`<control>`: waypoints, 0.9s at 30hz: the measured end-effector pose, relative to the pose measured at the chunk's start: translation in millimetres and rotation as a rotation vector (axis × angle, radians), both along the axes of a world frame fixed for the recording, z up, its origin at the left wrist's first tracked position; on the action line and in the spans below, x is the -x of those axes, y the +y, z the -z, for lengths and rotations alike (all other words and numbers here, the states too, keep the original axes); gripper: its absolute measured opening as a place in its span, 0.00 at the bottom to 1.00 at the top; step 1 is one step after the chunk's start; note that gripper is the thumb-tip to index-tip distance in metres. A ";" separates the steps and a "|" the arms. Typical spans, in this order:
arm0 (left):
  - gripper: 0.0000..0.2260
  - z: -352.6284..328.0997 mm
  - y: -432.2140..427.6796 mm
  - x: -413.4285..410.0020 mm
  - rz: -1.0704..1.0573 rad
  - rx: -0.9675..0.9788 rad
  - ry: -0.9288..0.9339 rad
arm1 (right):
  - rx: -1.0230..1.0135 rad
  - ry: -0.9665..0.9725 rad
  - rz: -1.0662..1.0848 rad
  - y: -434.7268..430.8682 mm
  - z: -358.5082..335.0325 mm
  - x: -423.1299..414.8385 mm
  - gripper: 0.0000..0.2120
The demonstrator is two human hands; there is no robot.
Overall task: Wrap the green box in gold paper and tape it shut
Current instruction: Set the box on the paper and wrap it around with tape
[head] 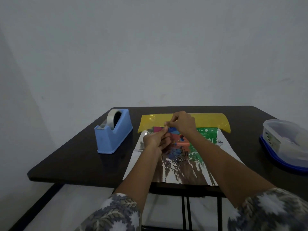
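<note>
The green box [205, 138], printed with bright pictures, lies flat on the silver underside of the gold paper [210, 119]. The paper's far edge is turned up and shows its gold face. My left hand [155, 140] and my right hand [183, 124] meet over the box's far left part. The fingertips of both pinch a small clear strip [167, 127], seemingly tape, stretched between them. My hands and forearms hide the left part of the box.
A blue tape dispenser [113, 135] with a clear roll stands left of the paper. A lidded plastic container [286, 144] on a blue base sits at the right edge. The dark table [75, 157] ends just beyond the paper, against a pale wall.
</note>
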State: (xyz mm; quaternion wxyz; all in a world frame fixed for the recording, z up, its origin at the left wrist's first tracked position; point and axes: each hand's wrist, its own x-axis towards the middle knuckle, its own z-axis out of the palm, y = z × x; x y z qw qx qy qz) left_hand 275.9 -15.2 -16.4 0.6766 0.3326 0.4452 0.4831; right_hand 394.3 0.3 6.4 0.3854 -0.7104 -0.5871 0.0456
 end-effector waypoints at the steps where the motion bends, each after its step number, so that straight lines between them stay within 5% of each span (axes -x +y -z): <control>1: 0.10 0.4 0.3 -0.4 -0.012 -0.011 0.010 | -0.004 0.005 -0.002 0.8 1.1 -0.2 0.18; 12: 0.10 9.8 9.8 1.8 -0.024 -0.050 0.119 | 0.036 0.027 -0.020 0.2 -3.5 -1.8 0.18; 27: 0.15 20.1 13.9 -3.5 -0.114 -0.206 0.495 | 0.048 0.050 -0.050 -0.6 -7.0 -2.1 0.17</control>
